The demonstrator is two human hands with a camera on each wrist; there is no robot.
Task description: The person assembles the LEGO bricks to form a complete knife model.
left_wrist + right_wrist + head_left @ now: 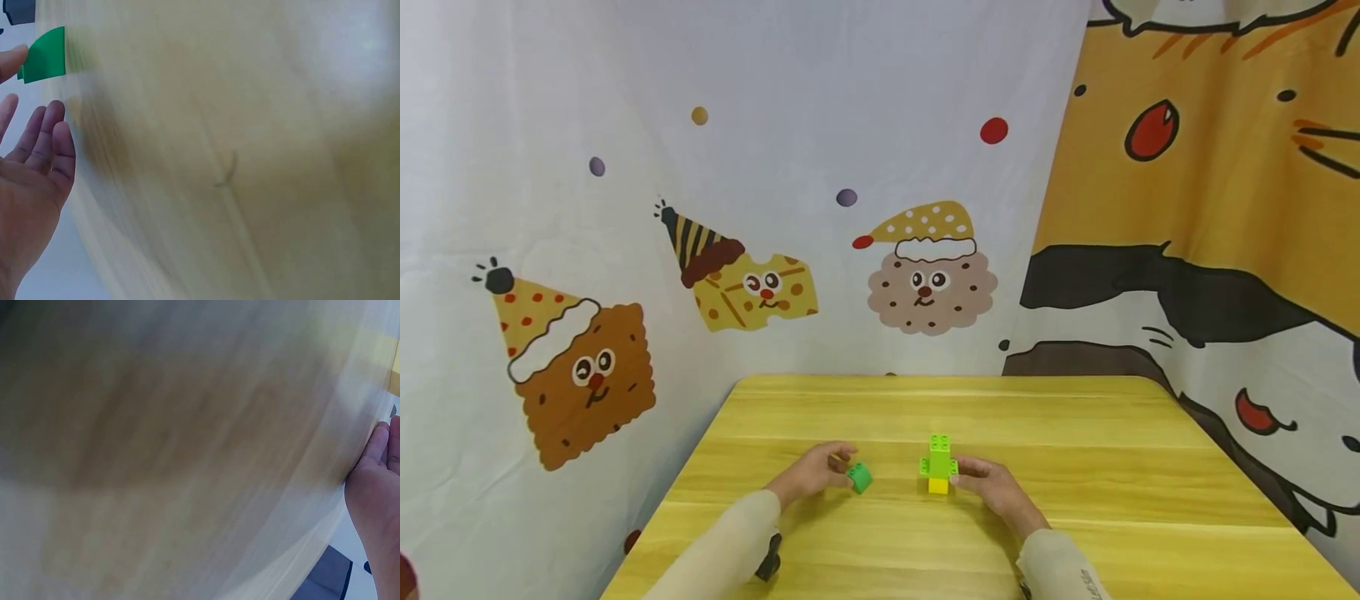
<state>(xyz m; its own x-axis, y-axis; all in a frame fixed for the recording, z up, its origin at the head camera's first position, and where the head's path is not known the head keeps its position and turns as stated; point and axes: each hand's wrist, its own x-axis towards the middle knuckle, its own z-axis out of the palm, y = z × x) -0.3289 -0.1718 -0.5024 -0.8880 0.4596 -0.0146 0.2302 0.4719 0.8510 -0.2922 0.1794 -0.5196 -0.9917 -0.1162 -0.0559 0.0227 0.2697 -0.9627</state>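
A small stack of toy building bricks stands upright on the table, lime green on top with a yellow brick at its base. My right hand holds the stack at its right side, the thumb in front and a finger at the lime side piece. In the right wrist view only part of that hand shows, with a yellow edge above it. To the left lies a darker green curved brick. The thumb of my left hand touches this curved brick, while the other fingers are spread apart from it.
The wooden table reaches back to a white cloth wall printed with cartoon faces. A black object shows beside the left sleeve. Tabletop lies between the two hands.
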